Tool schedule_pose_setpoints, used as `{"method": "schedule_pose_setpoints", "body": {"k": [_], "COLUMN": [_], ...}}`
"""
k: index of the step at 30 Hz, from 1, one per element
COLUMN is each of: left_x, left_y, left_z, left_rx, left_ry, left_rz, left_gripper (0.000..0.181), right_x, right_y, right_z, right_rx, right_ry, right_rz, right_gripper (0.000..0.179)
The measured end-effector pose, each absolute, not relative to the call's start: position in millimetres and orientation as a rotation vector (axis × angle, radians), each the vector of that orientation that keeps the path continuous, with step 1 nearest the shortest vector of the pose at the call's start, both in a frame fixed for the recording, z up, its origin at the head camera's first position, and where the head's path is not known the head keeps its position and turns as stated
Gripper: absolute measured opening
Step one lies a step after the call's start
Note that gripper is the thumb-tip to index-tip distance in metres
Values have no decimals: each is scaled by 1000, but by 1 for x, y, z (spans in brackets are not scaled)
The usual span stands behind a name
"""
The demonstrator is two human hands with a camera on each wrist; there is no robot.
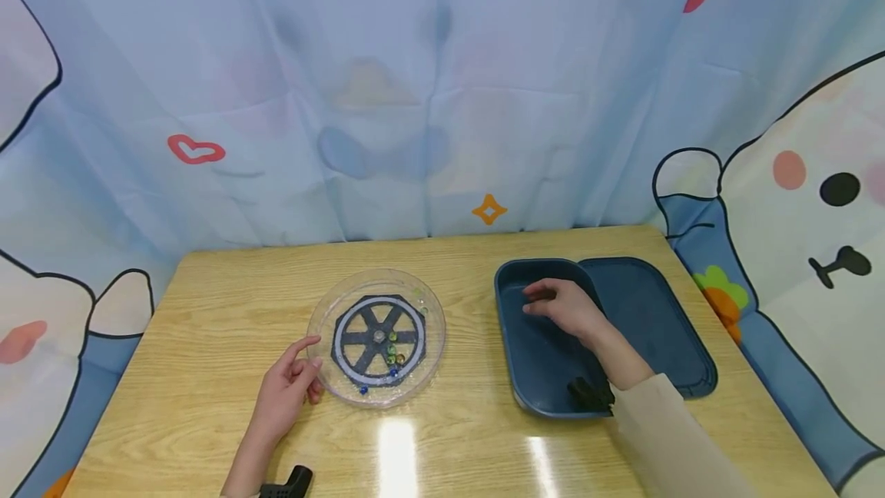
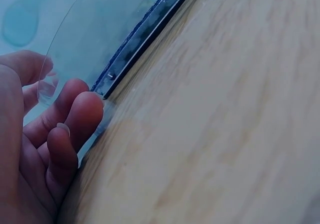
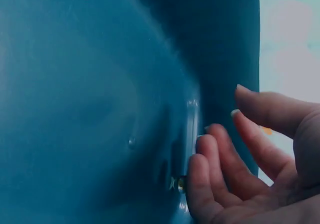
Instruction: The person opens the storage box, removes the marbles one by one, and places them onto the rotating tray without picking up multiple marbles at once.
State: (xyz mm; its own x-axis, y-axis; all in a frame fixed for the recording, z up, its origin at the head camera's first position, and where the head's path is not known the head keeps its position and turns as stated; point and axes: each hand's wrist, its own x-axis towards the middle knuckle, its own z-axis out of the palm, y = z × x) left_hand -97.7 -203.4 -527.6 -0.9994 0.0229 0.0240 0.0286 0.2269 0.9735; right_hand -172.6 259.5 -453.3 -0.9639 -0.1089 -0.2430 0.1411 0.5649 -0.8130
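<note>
A clear round dish (image 1: 440, 329) stands left of centre on the table, with a black spoked wheel (image 1: 357, 338) bearing a white ring inside it. Several small glass marbles (image 1: 392, 358) lie on and around the wheel's near part. At the dish's left edge, my left hand (image 1: 289, 383) holds the rim lightly with thumb and fingertips. My right hand (image 1: 563, 307) reaches into the deep blue tray (image 1: 508, 360), thumb apart from the loosely bent fingers. Beside those fingertips, a small yellow-green marble (image 3: 179, 184) shows at the tray's inner edge, partly hidden; contact is unclear.
A second blue tray (image 1: 653, 325), shallower, lies against the deep one on the right. Black devices (image 1: 289, 483) sit at the wrists. Wooden tabletop (image 1: 470, 436) surrounds the things, and a printed curtain (image 1: 387, 98) hangs behind its far edge.
</note>
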Motion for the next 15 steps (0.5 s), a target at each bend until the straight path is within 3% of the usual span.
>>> {"method": "schedule_pose_setpoints", "body": {"k": [4, 11, 15], "left_x": [-99, -99, -98], "left_y": [-203, -203, -204], "left_z": [-527, -525, -525], "left_rx": [-61, -61, -43], "left_ry": [-2452, -2445, -2454], "left_rz": [-1955, -1967, -1966], "left_gripper": [35, 35, 35], "right_x": [-172, -175, -176], "right_y": [259, 259, 257], "right_z": [-454, -458, -462], "right_rx": [89, 135, 120], "right_ry": [2586, 2722, 2752], "right_rz": [-1377, -1134, -1040], "right_gripper": [37, 60, 63]}}
